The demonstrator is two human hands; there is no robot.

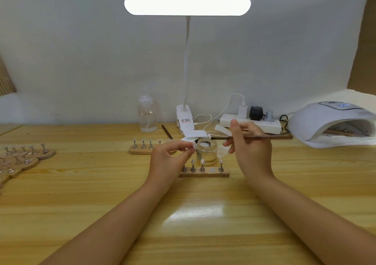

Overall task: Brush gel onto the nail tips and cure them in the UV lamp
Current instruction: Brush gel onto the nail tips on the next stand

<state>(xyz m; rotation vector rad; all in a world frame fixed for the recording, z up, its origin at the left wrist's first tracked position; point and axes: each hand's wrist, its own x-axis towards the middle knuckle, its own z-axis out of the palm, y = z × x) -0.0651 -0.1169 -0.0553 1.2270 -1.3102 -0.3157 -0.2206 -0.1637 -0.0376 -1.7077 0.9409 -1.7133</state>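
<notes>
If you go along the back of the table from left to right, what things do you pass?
Clear bottle → desk lamp's clip base → power strip → UV lamp.
</notes>
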